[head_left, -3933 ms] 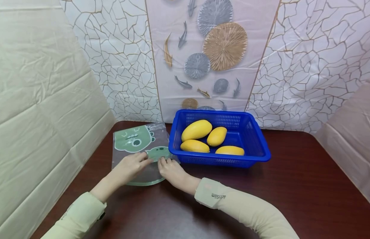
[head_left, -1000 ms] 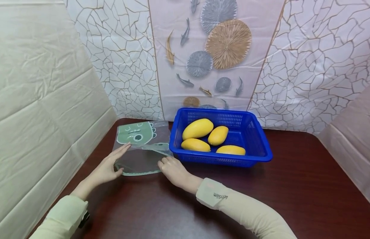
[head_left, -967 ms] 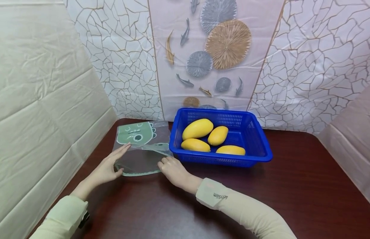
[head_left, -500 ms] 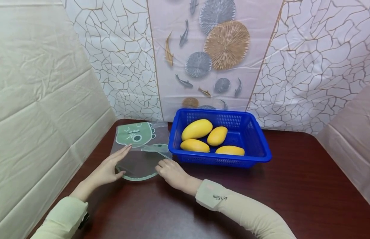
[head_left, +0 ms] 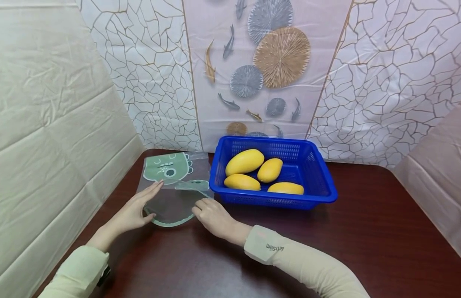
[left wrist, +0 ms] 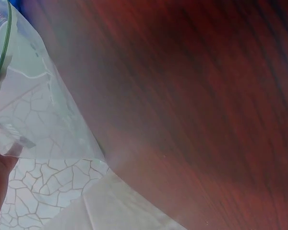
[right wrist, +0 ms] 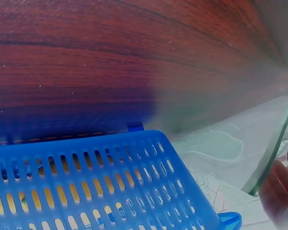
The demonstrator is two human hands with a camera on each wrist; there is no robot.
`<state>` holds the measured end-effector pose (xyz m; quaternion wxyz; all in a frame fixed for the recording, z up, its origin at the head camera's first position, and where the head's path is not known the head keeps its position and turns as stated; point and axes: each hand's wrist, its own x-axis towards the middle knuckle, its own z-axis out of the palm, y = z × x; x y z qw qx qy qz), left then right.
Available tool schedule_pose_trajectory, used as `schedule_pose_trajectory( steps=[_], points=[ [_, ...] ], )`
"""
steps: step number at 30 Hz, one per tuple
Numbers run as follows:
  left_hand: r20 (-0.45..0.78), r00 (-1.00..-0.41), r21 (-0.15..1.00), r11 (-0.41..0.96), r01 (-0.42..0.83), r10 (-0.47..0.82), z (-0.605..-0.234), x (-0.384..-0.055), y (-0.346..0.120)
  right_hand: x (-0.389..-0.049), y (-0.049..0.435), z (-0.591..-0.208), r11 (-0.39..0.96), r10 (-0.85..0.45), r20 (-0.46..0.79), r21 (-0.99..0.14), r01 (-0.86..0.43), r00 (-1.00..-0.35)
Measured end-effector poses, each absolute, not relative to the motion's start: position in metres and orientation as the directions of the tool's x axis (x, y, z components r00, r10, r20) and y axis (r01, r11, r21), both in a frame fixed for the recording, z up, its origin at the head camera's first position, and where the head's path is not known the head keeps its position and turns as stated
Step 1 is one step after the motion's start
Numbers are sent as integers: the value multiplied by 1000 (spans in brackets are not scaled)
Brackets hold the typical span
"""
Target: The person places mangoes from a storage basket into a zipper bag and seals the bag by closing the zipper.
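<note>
A clear plastic zip bag (head_left: 170, 198) with green cartoon prints lies at the table's left, its green-edged mouth facing the near side and parted. On its left side is my left hand (head_left: 130, 213), fingers stretched out along the bag and thumb by the green edge. My right hand (head_left: 214, 217), fingers curled, pinches the right end of the mouth. In the left wrist view the bag (left wrist: 43, 105) looks see-through, with part of the hand at the left border. The right wrist view has the green strip of the bag (right wrist: 273, 148) beside curled fingers (right wrist: 278, 187).
A blue plastic basket (head_left: 275, 200) holds several yellow mangoes (head_left: 245, 162) and stands right of the bag, close to its edge. Beneath everything is a dark red-brown wooden table (head_left: 364, 231). Patterned cloth (head_left: 141, 74) hangs at the back and pale cloth at both sides.
Earlier both hands were close together at the bag. The left hand has since moved left and spread its fingers, and the bag's mouth has parted. The last half second shows only slight movement.
</note>
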<state>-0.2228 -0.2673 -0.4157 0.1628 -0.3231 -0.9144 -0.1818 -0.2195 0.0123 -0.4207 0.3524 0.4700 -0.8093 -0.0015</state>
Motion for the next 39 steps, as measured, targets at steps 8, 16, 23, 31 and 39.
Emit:
schedule_pose_trajectory(
  steps=[8, 16, 23, 31, 39],
  points=[
    [410, -737, 195, 738, 646, 538, -415, -223, -265, -217, 16, -416, 564, -743, 591, 302, -768, -313],
    [424, -721, 191, 724, 663, 548, -415, -224, -265, -211, 18, -412, 560, -746, 568, 253, -789, -347],
    [421, -728, 188, 733, 654, 542, -413, -225, -265, -205, 24, -404, 541, -708, 627, 185, -821, -325],
    [385, -753, 228, 736, 637, 533, -411, -225, -264, -205, 34, -396, 571, -671, 661, 170, -803, -337],
    [387, -740, 220, 724, 654, 551, -412, -224, -264, -198, 46, -391, 564, -685, 636, 152, -812, -356]
  ],
)
